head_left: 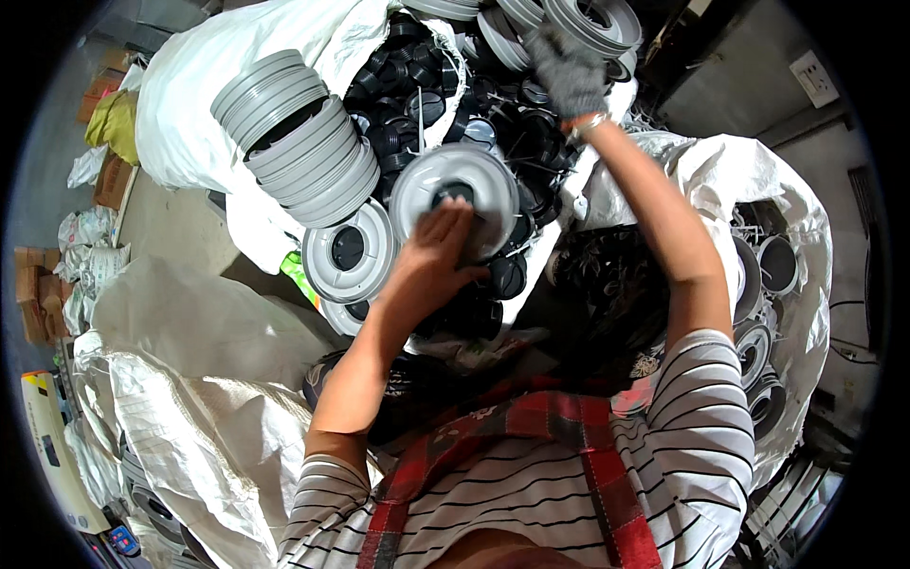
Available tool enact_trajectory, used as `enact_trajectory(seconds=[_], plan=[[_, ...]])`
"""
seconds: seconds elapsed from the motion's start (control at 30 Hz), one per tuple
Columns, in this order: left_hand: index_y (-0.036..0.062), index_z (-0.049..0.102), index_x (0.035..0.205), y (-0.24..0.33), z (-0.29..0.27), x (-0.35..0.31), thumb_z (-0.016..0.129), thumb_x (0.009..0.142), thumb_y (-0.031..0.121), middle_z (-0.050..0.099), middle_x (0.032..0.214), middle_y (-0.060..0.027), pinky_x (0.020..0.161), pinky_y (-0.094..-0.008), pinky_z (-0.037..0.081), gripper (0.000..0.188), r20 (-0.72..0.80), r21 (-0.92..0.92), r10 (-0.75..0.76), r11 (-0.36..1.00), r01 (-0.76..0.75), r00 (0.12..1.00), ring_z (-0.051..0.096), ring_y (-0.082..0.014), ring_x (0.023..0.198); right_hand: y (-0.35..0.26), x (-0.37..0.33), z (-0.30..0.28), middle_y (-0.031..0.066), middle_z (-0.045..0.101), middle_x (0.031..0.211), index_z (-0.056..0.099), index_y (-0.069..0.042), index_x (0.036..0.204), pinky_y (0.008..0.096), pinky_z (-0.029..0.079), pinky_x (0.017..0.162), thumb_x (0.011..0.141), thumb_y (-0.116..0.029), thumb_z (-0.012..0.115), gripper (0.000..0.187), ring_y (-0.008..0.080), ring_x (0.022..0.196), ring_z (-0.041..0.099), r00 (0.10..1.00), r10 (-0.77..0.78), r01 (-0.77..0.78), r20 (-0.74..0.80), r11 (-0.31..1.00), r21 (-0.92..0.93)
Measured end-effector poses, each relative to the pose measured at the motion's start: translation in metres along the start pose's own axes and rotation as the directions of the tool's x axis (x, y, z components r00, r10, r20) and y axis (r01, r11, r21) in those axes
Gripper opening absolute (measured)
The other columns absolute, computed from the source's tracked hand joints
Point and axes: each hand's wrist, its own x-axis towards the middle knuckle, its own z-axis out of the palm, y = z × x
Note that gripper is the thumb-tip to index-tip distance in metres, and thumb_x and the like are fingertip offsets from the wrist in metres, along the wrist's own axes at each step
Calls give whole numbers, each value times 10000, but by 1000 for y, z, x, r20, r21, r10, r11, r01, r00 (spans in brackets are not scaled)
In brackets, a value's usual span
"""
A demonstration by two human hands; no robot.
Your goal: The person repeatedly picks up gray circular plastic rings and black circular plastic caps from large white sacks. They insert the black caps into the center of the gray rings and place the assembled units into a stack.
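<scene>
Your bare left hand [434, 254] lay across a grey flanged disc [420, 185] at centre frame, perhaps steadying it; whether it, or your gloved right hand [572, 83] near the top, clenched anything was unclear.

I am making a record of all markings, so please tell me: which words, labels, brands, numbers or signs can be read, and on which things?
No text can be read clearly.
Pale device, left edge: marks too small to read.
Blue panel, lower left: marks too small to read.
Grey disc at the left hand: blurred, no text I can make out.
</scene>
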Motion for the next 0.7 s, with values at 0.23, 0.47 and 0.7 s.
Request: enact_trajectory(seconds=[0.23, 0.47, 0.7], plan=[[-35, 547, 1174, -2, -6, -4, 708, 770, 290, 569, 1162, -218, 920, -399, 439, 542, 61, -376, -302, 876, 302, 951, 540, -343, 1103, 35, 70, -26, 125, 602, 767, 612, -105, 764, 417, 470, 656, 799, -336, 546, 243, 292, 728, 574, 882, 119, 279, 455, 645, -711], [-35, 522, 1192, -19, -13, 25, 630, 839, 157, 604, 1083, -138, 910, -349, 440, 416, -70, -968, -787, -95, -232, 613, 572, -220, 1016, -70, -42, 3, 71, 600, 997, 604, -92, 962, 342, 497, 779, 623, -127, 681, 349, 245, 920, 580, 557, -671, 740, 489, 669, 74], [-39, 542, 1096, -27, -29, 9, 693, 757, 127, 611, 991, -91, 853, -295, 428, 406, -30, -993, -760, 98, 68, 649, 569, -164, 919, -31, -16, 80, 195, 610, 1048, 588, -60, 1076, 394, 476, 845, 853, -349, 519, 371, 348, 985, 581, 797, 114, 15, 593, 978, -208]])
